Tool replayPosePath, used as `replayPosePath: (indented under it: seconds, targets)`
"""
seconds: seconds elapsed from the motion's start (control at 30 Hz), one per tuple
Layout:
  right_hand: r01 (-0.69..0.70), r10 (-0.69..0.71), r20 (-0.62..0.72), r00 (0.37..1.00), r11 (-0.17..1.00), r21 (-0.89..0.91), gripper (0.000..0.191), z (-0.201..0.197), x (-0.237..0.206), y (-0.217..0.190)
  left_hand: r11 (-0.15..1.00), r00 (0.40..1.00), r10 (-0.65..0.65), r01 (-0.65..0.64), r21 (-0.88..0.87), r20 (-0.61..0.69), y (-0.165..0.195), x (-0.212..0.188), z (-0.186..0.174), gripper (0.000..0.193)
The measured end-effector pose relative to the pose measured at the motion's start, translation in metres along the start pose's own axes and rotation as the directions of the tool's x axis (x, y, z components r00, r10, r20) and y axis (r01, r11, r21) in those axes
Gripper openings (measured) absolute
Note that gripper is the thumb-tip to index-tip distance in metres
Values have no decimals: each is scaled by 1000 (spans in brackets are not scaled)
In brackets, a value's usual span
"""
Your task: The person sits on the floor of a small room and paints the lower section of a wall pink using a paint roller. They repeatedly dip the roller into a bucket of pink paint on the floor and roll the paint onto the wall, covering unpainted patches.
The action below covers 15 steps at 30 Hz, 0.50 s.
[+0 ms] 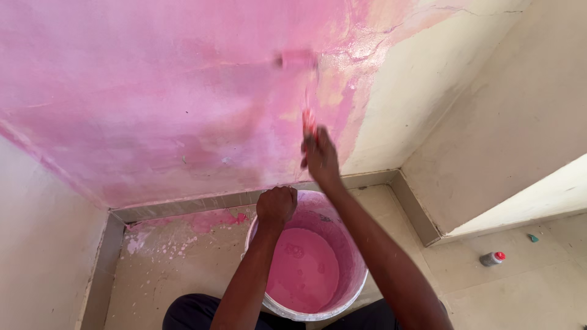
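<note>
Most of the wall (pixel 153 104) is pink already; the cream strip at the right and the side wall (pixel 513 110) remain unpainted. Right hand (pixel 319 156) grips the roller (pixel 298 60), pressed against the wall's wet edge. Left hand (pixel 276 205) closes on the rim of the paint bucket (pixel 351 287) below, half full.

Small red-capped bottle (pixel 492 258) on tiled floor (pixel 520 293)

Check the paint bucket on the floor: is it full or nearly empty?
Partly full. The bucket stands upright and lidless, with pink paint pooled well below its smeared rim.
</note>
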State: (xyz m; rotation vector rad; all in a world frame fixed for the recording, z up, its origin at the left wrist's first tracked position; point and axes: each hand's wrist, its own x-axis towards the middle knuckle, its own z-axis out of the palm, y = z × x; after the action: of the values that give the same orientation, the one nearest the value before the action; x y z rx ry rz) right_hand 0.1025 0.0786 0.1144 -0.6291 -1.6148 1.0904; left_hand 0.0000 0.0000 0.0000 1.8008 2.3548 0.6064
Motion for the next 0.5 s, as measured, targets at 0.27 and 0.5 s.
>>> replayPosePath:
  seconds: [0.27,0.5]
  targets:
    - [-92,89,-46,995,994,-64,37,-9,9,-14,1000,999,30,-30,-1,-33,1,-3,1,57]
    - [-405,400,-113,909,914,-23,31,-27,-69,63,1000,1000,1,-1,-27,-1,2,-4,-3,56]
